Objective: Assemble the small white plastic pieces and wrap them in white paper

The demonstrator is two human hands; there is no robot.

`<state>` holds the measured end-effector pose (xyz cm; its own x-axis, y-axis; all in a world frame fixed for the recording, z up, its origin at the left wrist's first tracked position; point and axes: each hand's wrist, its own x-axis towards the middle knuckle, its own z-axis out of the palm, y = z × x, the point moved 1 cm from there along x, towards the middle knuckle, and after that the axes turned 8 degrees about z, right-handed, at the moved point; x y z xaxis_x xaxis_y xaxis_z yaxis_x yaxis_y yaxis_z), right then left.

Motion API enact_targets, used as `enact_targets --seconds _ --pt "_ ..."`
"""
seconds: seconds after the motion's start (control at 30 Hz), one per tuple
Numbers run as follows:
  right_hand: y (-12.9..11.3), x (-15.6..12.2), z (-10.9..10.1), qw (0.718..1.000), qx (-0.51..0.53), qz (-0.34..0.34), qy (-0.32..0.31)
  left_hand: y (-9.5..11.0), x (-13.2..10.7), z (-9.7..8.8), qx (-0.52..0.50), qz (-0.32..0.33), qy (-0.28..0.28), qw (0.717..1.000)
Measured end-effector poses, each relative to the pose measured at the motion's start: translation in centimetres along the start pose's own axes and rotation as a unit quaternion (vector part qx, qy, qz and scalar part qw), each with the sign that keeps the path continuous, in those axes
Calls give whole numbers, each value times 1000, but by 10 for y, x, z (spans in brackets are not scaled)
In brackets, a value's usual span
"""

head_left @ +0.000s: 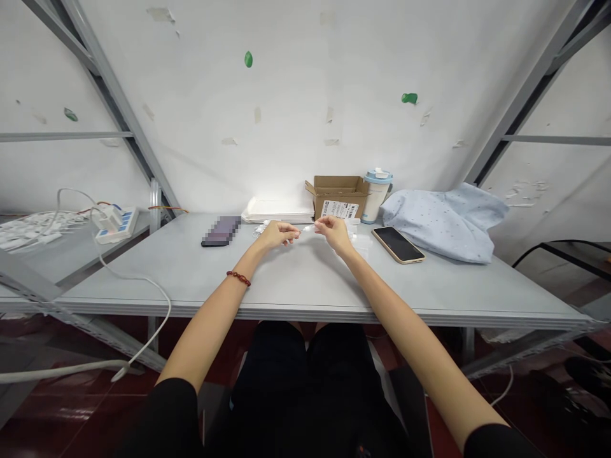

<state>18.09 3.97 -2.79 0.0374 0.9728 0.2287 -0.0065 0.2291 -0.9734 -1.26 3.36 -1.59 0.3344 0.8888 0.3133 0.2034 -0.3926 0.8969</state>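
Over the middle of the table (pixel 305 280), my left hand (pixel 279 234) and my right hand (pixel 334 233) face each other with fingertips pinched. A small white piece (pixel 308 228) spans the short gap between them; its right end is in my right fingertips. Its thin left end meets my left fingertips. It is too small to tell its kind. Small white items (pixel 260 228) lie behind my left hand, partly hidden. More small white and clear pieces (pixel 353 228) lie just beyond my right hand.
Behind my hands stand a white tray-like stack (pixel 279 210), an open cardboard box (pixel 338 191) and a lidded cup (pixel 377 197). A phone (pixel 398 245) and pale blue cloth (pixel 443 222) lie right. A dark phone-like object (pixel 222 231) lies left, a power strip (pixel 117 226) farther left.
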Motion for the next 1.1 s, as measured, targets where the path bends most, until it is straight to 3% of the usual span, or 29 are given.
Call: enact_targets --seconds 0.6,1.1 --pt "1 3 -2 998 -55 -32 -16 -5 2 -1 19 14 -2 1000" --pt "-2 -10 7 993 -102 -61 -5 -1 0 3 43 9 -8 999"
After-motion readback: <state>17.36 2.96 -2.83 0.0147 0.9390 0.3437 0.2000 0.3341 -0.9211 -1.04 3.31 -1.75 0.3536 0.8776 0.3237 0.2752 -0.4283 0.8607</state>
